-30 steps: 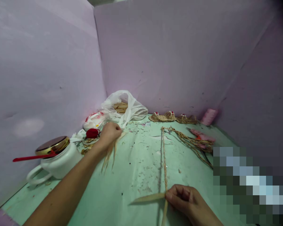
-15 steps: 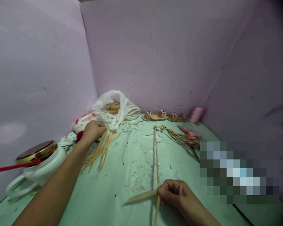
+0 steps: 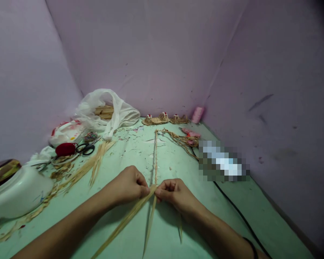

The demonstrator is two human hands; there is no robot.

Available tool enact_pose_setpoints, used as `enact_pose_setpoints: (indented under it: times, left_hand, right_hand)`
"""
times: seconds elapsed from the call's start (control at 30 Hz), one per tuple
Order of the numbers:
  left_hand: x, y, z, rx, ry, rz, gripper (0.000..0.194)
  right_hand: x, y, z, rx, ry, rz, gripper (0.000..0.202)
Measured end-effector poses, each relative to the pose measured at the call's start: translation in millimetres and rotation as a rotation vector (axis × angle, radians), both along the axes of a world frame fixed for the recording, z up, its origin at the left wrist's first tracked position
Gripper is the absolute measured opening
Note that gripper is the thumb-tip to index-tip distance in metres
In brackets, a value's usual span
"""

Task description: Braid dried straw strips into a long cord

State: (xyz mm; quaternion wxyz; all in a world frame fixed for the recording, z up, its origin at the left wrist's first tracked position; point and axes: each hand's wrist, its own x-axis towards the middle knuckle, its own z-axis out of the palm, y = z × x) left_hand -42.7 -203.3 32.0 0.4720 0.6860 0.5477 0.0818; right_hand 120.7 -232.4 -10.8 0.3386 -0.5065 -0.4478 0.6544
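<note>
A thin twisted straw cord (image 3: pixel 156 154) runs up the green table towards a bundle of cords. At its near end my left hand (image 3: pixel 132 185) is closed, pinching a long pale straw strip (image 3: pixel 124 222) that trails down to the left. My right hand (image 3: pixel 174 194) meets it from the other side, its fingers pinched on the end of the cord. From between the hands hangs another strand (image 3: pixel 150 225), and a short tip (image 3: pixel 180 228) shows below my right hand. The fingertips nearly touch, partly hiding the join.
Loose straw strips (image 3: pixel 97 163) lie left, near black-handled scissors (image 3: pixel 85 148) and a red pincushion-like object (image 3: pixel 65 149). A white plastic bag (image 3: pixel 116 118) holds more straw. Small woven pieces (image 3: pixel 156 119) and a pink spool (image 3: pixel 197 114) stand behind. A white pot (image 3: pixel 18 190) sits at left.
My left hand has come from the straw pile to the cord's end, bringing a strip. My right hand stays at the cord. The view has turned, shifting the scene left.
</note>
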Motion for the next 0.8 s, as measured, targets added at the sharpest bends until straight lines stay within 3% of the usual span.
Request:
enact_pose_setpoints:
  times: [0.27,0.47,0.6,0.8]
  left_hand:
    - [-15.2,18.6,-4.6,-0.228,-0.171,0.093,0.016]
    - [-21.6,25.7,-13.0,-0.322,-0.263,0.043,0.027]
    - [-16.8,22.3,-13.8,-0.302,-0.281,0.026,0.034]
    - [-9.3,17.0,-18.0,-0.236,-0.266,0.036,0.021]
  right_hand:
    - [0.5,0.7,2.5,-0.013,0.006,0.006,0.018]
    - [0.4,0.8,1.3,-0.005,0.000,0.016,0.020]
    - [0.5,0.9,1.9,-0.017,0.026,0.017,0.020]
    - [1.2,1.2,1.3,-0.034,0.033,0.011,0.021]
